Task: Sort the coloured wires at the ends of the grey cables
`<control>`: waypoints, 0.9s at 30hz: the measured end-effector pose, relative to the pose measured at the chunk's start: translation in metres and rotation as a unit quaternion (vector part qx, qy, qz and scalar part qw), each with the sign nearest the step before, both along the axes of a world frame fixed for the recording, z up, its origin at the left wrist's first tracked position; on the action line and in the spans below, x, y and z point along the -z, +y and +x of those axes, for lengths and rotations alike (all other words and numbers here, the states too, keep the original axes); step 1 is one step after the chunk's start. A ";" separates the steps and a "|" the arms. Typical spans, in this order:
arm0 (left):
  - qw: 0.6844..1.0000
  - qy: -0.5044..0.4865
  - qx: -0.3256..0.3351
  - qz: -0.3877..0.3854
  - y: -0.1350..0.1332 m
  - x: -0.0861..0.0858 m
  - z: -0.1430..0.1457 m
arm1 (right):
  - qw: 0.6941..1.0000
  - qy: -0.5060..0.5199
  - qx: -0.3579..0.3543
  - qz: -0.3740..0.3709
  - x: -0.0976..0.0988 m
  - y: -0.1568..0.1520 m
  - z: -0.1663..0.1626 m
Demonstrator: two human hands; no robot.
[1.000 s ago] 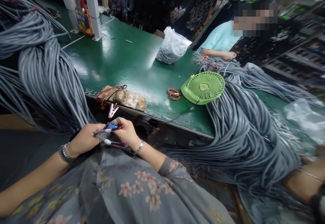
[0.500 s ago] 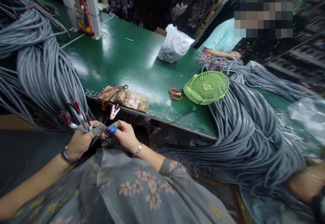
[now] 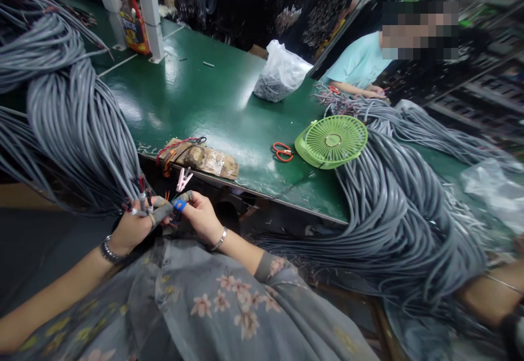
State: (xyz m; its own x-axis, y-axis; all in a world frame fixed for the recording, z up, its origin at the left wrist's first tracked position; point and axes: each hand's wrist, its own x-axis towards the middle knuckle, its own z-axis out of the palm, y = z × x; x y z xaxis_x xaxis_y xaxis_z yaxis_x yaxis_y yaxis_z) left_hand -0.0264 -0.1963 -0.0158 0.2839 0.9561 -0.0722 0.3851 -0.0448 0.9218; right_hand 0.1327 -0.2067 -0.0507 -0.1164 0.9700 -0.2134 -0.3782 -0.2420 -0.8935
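My left hand point(image 3: 134, 229) is closed around several grey cables point(image 3: 142, 201), whose stripped ends show thin coloured wires. Close beside it, my right hand point(image 3: 201, 214) pinches the fine wires at one cable's end; blue tape wraps its thumb and a grey-brown covering its index fingertip. Orange wire tips point(image 3: 167, 194) stick up between the hands. Just beyond my fingers, a pink clip point(image 3: 184, 179) stands at the table's near edge, by a cardboard-and-tape block point(image 3: 210, 160) with red and black leads. The exact wires under my fingertips are hidden.
Large grey cable bundles hang over the green table point(image 3: 213, 107) at left point(image 3: 82, 115) and right point(image 3: 393, 202). A green fan point(image 3: 333, 140), orange-handled scissors point(image 3: 282, 152) and a white plastic bag point(image 3: 282, 71) stand on it. A co-worker point(image 3: 356, 60) sits across; another person's arm point(image 3: 491, 290) reaches in at right.
The cable ends in my left hand have tilted and drawn closer together. My right hand has shifted slightly left and its fingers sit closer to the left hand.
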 end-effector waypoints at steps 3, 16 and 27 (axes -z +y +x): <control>0.999 -0.040 -0.009 -0.029 -0.001 -0.001 0.001 | 0.998 0.026 0.058 -0.008 0.002 0.001 0.003; 0.976 -0.088 0.049 -0.195 0.017 -0.020 0.010 | 0.997 0.059 -0.035 -0.034 0.007 0.043 0.009; 0.969 -0.125 0.042 -0.210 0.022 -0.017 0.014 | 0.975 0.197 -0.009 -0.104 0.005 0.055 -0.008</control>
